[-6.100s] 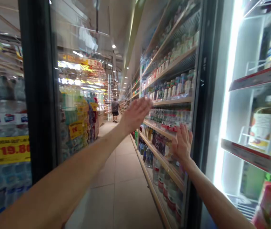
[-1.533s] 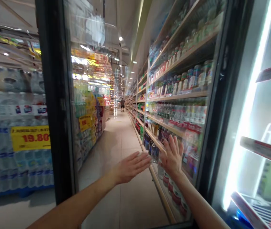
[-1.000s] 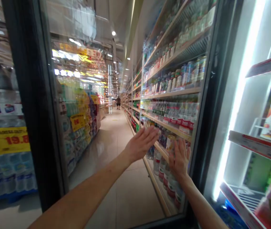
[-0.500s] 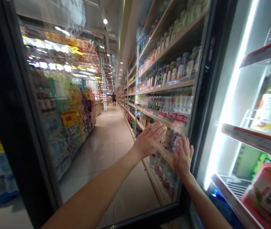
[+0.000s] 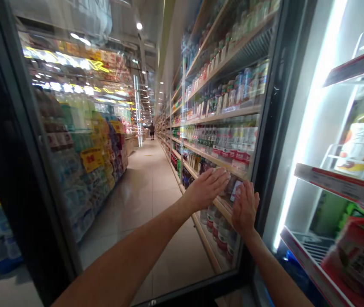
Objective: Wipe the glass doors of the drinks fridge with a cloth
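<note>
left hand [image 5: 207, 189] and right hand [image 5: 245, 209], fingers spread wide, held nothing against the slippery, stiff glass cooler door [image 5: 223, 128]; its frame [image 5: 266, 128] looked the better hold.

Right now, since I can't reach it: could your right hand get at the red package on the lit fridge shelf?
Probably yes. The right hand is flat on the glass door, just left of its dark frame, which stands between hand and red package. Past the frame nothing seems to block it.
</note>
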`<state>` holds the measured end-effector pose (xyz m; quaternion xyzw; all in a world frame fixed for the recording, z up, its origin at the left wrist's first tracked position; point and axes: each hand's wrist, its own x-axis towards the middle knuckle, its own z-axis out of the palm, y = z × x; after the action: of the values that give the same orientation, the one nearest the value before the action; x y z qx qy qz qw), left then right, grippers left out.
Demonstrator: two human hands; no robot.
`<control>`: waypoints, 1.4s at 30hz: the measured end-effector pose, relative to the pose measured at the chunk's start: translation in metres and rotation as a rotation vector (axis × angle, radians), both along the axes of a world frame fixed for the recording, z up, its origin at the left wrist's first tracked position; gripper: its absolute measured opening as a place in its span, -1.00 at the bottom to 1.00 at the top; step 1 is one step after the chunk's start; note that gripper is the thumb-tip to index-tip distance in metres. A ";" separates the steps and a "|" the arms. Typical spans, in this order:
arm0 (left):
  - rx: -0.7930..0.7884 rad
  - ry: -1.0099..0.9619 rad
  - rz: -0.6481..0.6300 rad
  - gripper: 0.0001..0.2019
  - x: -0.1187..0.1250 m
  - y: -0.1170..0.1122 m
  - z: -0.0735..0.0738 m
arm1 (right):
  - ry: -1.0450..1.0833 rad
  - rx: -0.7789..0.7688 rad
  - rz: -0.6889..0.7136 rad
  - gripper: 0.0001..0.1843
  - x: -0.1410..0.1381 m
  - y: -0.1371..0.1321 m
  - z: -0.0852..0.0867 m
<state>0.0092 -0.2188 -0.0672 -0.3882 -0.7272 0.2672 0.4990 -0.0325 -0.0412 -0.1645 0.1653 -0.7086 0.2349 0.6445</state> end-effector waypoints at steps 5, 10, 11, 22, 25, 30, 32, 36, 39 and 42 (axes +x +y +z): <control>-0.242 -0.068 -0.017 -0.59 0.020 -0.038 -0.033 | -0.002 0.097 0.048 -0.35 0.005 -0.022 0.002; 0.048 0.063 0.085 -0.53 0.038 -0.073 -0.003 | 0.032 0.122 0.100 -0.33 0.015 -0.048 0.010; 0.076 0.073 0.105 -0.52 0.043 -0.081 -0.002 | 0.038 0.128 0.108 -0.33 0.017 -0.053 0.013; 0.004 0.051 0.207 -0.55 0.095 -0.171 -0.019 | 0.111 0.189 0.221 -0.31 0.039 -0.101 0.037; 0.052 0.080 0.237 -0.54 0.103 -0.183 -0.014 | 0.110 0.211 0.249 -0.30 0.046 -0.115 0.043; -0.228 -0.020 0.159 -0.57 0.119 -0.207 -0.037 | 0.119 0.284 0.291 -0.26 0.056 -0.136 0.049; -0.038 0.058 0.221 -0.55 0.123 -0.219 -0.022 | 0.135 0.295 0.308 -0.26 0.058 -0.141 0.051; 0.433 0.251 0.321 -0.41 0.130 -0.242 0.009 | 0.128 0.286 0.332 -0.27 0.060 -0.146 0.055; 0.380 0.182 0.306 -0.43 0.141 -0.253 -0.015 | 0.113 0.298 0.349 -0.28 0.063 -0.149 0.054; -0.008 -0.002 0.238 -0.55 0.150 -0.258 -0.053 | 0.124 0.329 0.359 -0.29 0.064 -0.152 0.052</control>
<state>0.1594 -0.4769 -0.1198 -0.3012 -0.7676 0.3272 0.4614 0.0319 -0.1935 -0.1126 0.4053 -0.6555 0.2167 0.5992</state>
